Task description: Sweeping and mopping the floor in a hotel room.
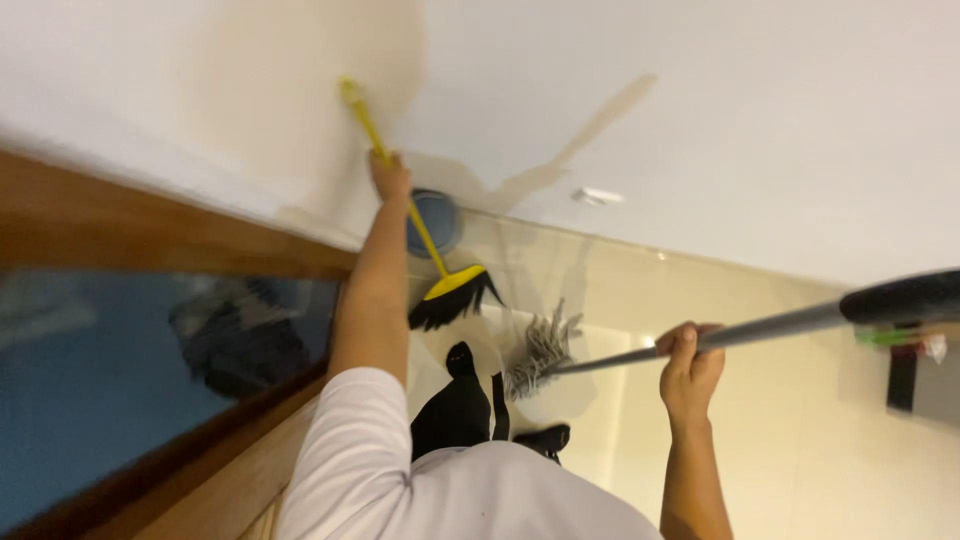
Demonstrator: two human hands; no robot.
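Left grip clamps yellow broom, right grip clamps mop; handle end cut off.

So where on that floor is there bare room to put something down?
Bare tile lies right of the right hand, out to the dark thing by the wall. It is crowded around the broom, mop head, blue bin and feet.
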